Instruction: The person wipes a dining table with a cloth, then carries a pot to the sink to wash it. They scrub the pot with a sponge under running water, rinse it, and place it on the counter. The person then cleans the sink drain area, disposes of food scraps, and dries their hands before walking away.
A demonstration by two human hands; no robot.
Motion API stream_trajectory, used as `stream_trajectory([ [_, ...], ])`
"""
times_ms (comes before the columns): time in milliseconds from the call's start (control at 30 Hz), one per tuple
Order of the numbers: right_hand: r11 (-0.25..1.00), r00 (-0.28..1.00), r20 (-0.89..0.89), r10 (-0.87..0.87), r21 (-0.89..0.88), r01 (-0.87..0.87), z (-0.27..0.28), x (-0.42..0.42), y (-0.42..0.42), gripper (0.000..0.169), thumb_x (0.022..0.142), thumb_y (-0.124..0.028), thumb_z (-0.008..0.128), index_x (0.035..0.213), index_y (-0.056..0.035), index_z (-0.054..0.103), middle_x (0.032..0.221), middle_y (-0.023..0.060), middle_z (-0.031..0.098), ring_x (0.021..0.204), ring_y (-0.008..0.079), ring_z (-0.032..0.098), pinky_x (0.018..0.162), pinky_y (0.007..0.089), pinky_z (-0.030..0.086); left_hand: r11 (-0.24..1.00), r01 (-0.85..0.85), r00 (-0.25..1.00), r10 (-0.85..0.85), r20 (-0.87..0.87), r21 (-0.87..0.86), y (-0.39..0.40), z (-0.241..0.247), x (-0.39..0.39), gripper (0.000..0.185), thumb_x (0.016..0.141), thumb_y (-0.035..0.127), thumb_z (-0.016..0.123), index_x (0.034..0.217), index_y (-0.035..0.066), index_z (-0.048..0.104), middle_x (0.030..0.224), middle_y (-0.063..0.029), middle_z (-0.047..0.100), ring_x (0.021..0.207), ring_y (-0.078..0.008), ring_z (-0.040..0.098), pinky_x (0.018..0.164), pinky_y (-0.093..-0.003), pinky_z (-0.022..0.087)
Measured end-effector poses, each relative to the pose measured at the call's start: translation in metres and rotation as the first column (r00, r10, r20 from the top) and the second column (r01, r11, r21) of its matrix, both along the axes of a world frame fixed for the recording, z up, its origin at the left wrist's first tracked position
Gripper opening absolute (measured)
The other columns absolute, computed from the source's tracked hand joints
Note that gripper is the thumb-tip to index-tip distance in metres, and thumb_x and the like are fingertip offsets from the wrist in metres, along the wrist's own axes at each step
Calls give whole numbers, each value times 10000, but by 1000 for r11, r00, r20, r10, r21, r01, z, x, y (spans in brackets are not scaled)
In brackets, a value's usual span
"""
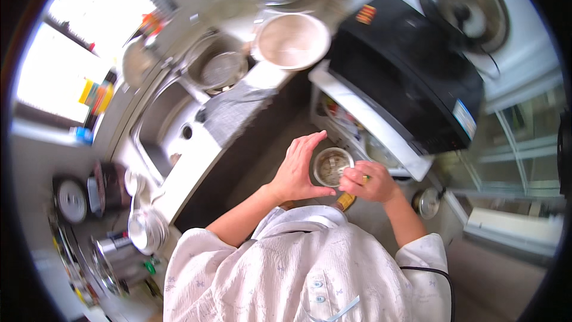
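Observation:
A round, pale-rimmed container [331, 167] shows between my hands, with pale and brown bits inside it. Whether it is held up or stands on the floor below, I cannot tell. To its left is my left hand [300, 171], thumb and fingers spread wide with nothing between them. My right hand [367, 181], wearing a ring, has curled fingers that overlap the container's right edge. The picture does not settle whether they grip the rim, pinch something small or just pass above it. A yellow-brown slipper [346, 201] is partly visible below the hands.
A black microwave oven [402, 67] sits on a white cabinet [368, 118] at the right. Along the left counter are a sink [167, 118], a grey cloth [234, 114], a metal pot [216, 65], a white basin [292, 40] and stacked bowls [147, 230].

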State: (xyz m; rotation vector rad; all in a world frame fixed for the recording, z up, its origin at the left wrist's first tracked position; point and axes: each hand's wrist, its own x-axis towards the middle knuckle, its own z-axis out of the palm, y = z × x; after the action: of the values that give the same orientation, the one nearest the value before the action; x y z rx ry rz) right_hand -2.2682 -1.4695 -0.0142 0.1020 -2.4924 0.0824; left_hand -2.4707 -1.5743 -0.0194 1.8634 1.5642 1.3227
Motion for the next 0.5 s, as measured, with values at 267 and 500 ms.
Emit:
stream_trajectory([
  [267, 875, 904, -35, 426, -238, -421, -3, -271, -72, 297, 727, -92, 676, 1015, -114, 607, 1039, 39, 596, 858, 215, 631, 699, 316, 543, 846, -529, 848, 523, -83, -68, -134, -1, -183, 781, 598, 167, 821, 1286, 65, 466, 1139, -137, 538, 1047, -329, 497, 922, -413, 415],
  [500, 860, 936, 122, 329, -448, -244, -29, -459, -35, 257, 788, -100, 644, 1037, -103, 578, 1078, 89, 588, 1009, 305, 573, 848, 398, 478, 494, -860, 509, 811, -289, -129, -185, -83, -328, 761, 605, 174, 831, 1271, 79, 474, 1150, -125, 519, 1097, -317, 465, 954, -410, 392],
])
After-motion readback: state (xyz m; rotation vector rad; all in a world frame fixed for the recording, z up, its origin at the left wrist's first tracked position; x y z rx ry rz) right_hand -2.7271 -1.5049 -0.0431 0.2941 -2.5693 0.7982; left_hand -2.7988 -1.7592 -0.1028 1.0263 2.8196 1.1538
